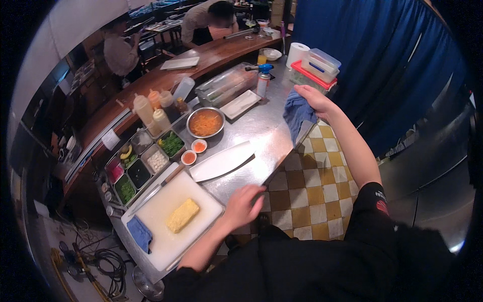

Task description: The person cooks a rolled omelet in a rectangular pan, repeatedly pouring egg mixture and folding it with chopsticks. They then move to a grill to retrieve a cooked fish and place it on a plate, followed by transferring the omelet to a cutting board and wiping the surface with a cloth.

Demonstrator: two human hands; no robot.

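My right hand (316, 102) reaches out to the far right corner of the steel counter (271, 132), its fingers closed on a blue cloth (298, 115) that hangs down to the counter's edge. Nearer to me, my left hand (245, 205) hovers by the front edge with loosely curled fingers apart, and I see nothing held in it. To its left is a white cutting board (201, 201) bearing a yellow rolled omelette (182, 215), a knife (162, 183) along the far side and a folded blue cloth (139, 234). A long white plate (221, 162) lies beyond my left hand.
Behind the board stand ingredient tubs (139, 172), squeeze bottles (144, 109), two small sauce cups (188, 157) and a steel bowl (205, 122) of orange shreds. A blowtorch (262, 83), a paper roll (298, 54) and plastic containers (322, 65) stand farther back. People are beyond the wooden bar (151, 83).
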